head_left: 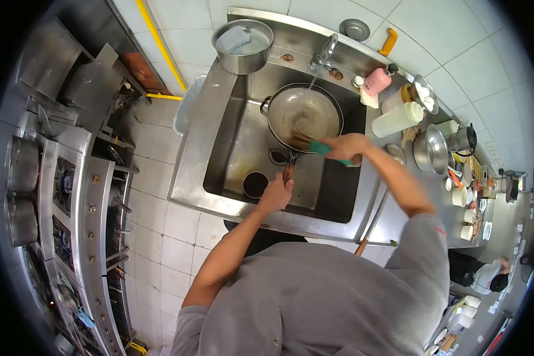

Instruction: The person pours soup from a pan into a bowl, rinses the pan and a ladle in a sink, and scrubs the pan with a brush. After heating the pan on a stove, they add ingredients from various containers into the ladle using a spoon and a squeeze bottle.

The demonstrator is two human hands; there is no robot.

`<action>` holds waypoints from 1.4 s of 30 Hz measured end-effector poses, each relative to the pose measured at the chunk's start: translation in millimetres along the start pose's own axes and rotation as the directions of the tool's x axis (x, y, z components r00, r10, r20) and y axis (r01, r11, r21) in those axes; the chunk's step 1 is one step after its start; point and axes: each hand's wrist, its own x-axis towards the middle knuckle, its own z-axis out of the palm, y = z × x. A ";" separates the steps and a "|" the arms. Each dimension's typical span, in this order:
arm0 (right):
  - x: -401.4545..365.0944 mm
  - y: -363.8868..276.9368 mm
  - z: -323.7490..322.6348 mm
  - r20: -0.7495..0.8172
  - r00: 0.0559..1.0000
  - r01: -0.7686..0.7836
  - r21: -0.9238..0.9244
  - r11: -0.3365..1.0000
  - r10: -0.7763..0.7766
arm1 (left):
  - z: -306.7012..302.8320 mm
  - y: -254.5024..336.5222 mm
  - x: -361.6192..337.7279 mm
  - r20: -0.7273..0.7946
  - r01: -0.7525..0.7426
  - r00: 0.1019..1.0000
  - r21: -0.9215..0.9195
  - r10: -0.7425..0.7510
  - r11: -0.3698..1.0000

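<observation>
A round wok [302, 110] lies in the metal sink [234, 154], with cloudy water in it and a thin stream falling from the tap [325, 52]. My left hand [275, 194] is wrapped round the wok's brown handle [288, 172] at its near side. In my right hand [345, 146] is a brush [305, 142] with a green grip, its bristles at the wok's lower right rim. A small dark round container [255, 184] stands on the sink floor, left of my left hand.
A metal pot [243, 47] stands at the sink's back left corner. Right of the sink are a pink bottle [376, 82], a white squeeze bottle [397, 119] and a metal bowl [431, 149]. Stoves [71, 202] line the left. Another person [486, 276] is far right.
</observation>
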 end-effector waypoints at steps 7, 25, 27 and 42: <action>50.6 40.9 -47.6 -0.107 0.961 -0.167 0.504 0.847 0.253 | -7.8 26.1 -11.7 0.070 0.065 0.996 -0.069 -0.060 0.995; -135.5 -42.3 19.3 -0.780 0.549 -0.120 0.281 0.952 0.299 | -21.3 4.1 -15.2 0.208 0.178 0.969 -0.224 -0.131 0.958; -184.6 -55.6 75.3 -0.692 0.476 -0.177 0.529 0.830 0.543 | -20.5 -6.1 -5.4 0.248 0.216 0.960 -0.351 -0.132 0.911; -227.6 -72.5 268.4 -0.504 0.017 -0.518 0.734 0.438 0.864 | -34.0 -6.9 23.2 0.652 0.562 0.757 -0.615 -0.044 0.553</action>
